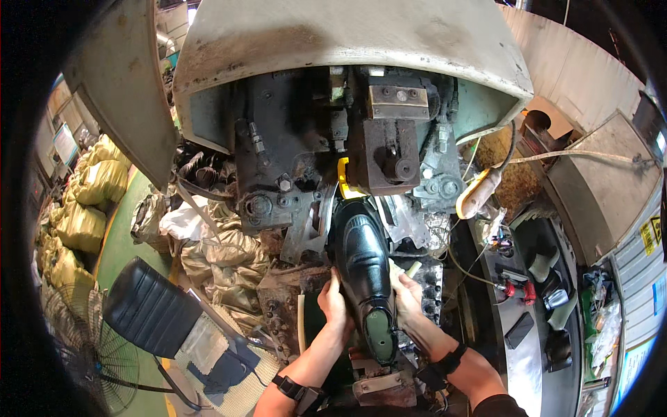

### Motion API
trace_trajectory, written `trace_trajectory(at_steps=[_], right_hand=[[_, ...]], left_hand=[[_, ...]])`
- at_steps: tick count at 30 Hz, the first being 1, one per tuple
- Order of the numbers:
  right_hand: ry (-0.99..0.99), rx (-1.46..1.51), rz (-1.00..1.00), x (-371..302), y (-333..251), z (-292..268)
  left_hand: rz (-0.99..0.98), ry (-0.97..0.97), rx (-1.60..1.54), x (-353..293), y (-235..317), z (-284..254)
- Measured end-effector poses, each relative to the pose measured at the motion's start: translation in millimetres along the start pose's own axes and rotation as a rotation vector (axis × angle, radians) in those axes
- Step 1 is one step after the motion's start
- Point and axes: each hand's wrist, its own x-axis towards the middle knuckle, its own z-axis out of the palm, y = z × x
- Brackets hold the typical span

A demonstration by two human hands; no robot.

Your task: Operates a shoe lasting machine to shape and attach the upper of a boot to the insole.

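Observation:
A black shoe upper on a green last stands toe-up in the middle of the view, its toe pushed into the jaws of a large grey machine. My left hand presses against the shoe's left side near the heel. On the opposite side, my right hand grips the shoe. Both hands hold it steady between them. A yellow part sits just above the toe.
Grimy machine parts and bolts surround the shoe. A padded black seat is at the lower left, crumpled plastic sheets beside it. Yellow sacks and a floor fan lie far left. At the right stands a shelf with tools.

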Motion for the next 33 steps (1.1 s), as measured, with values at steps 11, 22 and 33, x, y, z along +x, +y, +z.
trace_trajectory(at_steps=[11, 22, 33], right_hand=[[0.047, 0.01, 0.09, -14, -18, 15], [0.084, -0.035, 0.102, -15, -21, 18], [0.078, -0.017, 0.091, -13, -21, 18]], left_hand=[[0.047, 0.084, 0.09, -9, 4, 7], [0.028, 0.102, 0.058, -17, 10, 12], [-0.051, 0.011, -0.041, -2, 5, 4]])
